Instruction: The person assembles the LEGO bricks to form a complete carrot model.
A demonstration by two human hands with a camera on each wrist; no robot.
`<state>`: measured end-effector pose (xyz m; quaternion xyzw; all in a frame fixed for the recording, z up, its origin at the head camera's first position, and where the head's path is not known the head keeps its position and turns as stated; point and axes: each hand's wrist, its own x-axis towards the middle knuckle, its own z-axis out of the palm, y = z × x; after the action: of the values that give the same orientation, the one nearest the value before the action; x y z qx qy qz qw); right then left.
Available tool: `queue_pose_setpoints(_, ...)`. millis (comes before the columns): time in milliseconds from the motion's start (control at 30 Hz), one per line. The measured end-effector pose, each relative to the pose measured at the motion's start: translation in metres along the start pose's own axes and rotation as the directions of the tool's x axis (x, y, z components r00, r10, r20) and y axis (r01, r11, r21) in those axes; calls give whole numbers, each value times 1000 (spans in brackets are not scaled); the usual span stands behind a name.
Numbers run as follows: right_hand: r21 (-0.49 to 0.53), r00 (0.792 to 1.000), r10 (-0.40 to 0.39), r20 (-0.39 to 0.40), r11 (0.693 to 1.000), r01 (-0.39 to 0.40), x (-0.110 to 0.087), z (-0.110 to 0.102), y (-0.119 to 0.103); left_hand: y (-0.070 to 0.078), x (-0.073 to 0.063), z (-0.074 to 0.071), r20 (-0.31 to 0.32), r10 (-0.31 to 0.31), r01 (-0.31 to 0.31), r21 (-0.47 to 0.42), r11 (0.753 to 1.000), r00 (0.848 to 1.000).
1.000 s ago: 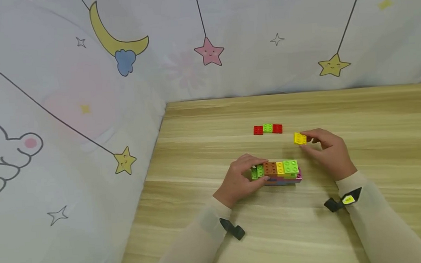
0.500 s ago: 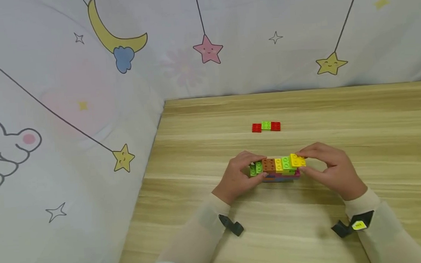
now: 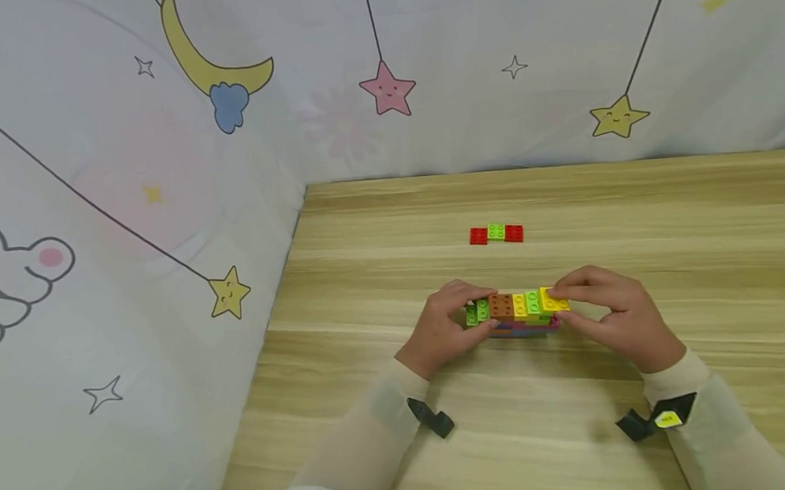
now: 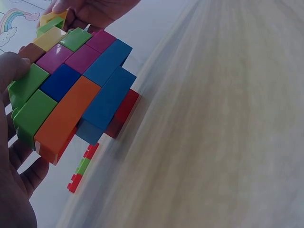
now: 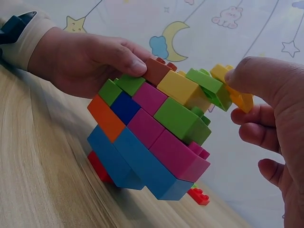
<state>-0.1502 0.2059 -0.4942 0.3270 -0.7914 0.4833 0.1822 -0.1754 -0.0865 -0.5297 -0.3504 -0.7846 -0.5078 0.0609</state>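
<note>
A wall of stacked toy building bricks (image 5: 152,137) stands on the table, with blue, orange, magenta and green layers and a red brick at its foot. My left hand (image 3: 442,331) grips its left end, thumb in front by the brown brick (image 5: 156,71) on top. At the upper right end, my right hand (image 3: 619,320) pinches a yellow toy brick (image 5: 219,72) between thumb and fingers. That yellow brick sits on the edge of a light green brick (image 5: 209,88), jutting past it to the right. The left hand's fingers behind the wall are partly hidden in the right wrist view.
Beyond the wall, a short row of two red bricks and a light green brick (image 3: 496,232) lies on the wooden table (image 3: 366,254). A white printed curtain (image 3: 460,134) hangs along the table's back and left sides.
My right hand has brought the yellow brick left and toward me, onto the wall's right top end. Over the last half second it presses there, its index finger further over the brick. The left hand keeps its grip.
</note>
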Motion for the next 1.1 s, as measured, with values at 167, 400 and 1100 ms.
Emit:
queue_pose_setpoints(167,-6,1000,-6,5,1000,6,1,-1,-1,0,1,0,3,10,-10,1,1000,1000)
queue_pose_setpoints(400,-11,999,-23,22,1000,23,3,-2,-2,-1,2,-1,0,21,-21,19,1000,1000)
queue_pose_setpoints(1100,-54,999,-8,50,998,11,2,-2,-4,-1,0,1,-10,37,-37,32,999,999)
